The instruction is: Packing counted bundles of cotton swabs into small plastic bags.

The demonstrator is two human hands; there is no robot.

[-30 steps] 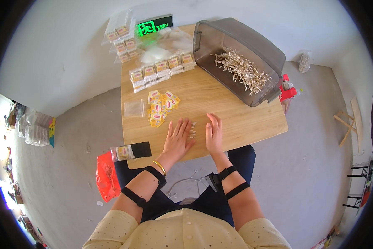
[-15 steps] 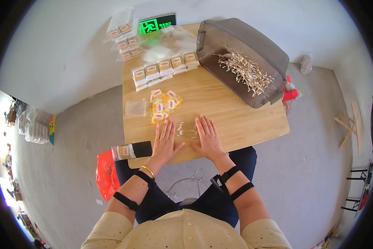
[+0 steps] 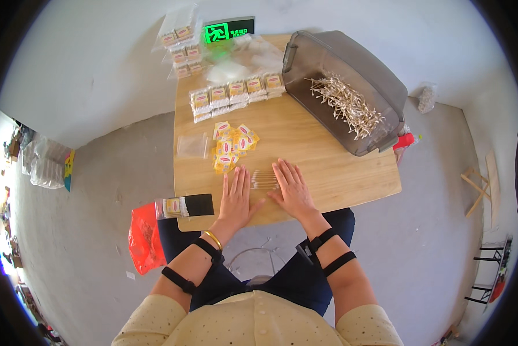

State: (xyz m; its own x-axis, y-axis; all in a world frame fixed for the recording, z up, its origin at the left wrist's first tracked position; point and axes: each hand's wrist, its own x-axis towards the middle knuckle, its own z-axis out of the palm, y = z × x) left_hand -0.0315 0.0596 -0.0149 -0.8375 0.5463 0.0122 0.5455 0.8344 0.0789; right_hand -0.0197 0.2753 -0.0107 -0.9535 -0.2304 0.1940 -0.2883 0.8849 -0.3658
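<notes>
A: Starting nearest the body, the left hand [image 3: 235, 195] is lying flat on the table [image 3: 340, 173], fingers stretched out, gripping nothing.

B: And the right hand [image 3: 293, 187] is doing the same just beside it, palm down, fingers spread, nothing held. Between the two is sitting a small bundle of cotton swabs [image 3: 263, 180], and both hands are touching its sides.

A: So the swabs are being squared up between the palms, I'd say, not lifted. Off the left hand, at the table's near left corner, a black block and a filled packet [image 3: 184, 206] are hanging over the edge, above a red bag [image 3: 142, 237] on the floor.

B: Moving farther from the bundle, yellow labels [image 3: 231, 144] are lying scattered just beyond the left hand, with an empty clear bag [image 3: 192, 146] to their left.

A: Beyond those, a row of filled packets [image 3: 236, 95] is lining up, so I'm judging a fair batch is done already.

B: Plenty is remaining, though. The grey bin [image 3: 386, 86], beyond the right hand, is holding a big loose heap of swabs [image 3: 345, 104].

A: More packets [image 3: 181, 46] are piling up past the far edge, beside a green sign [image 3: 229, 30].
</notes>
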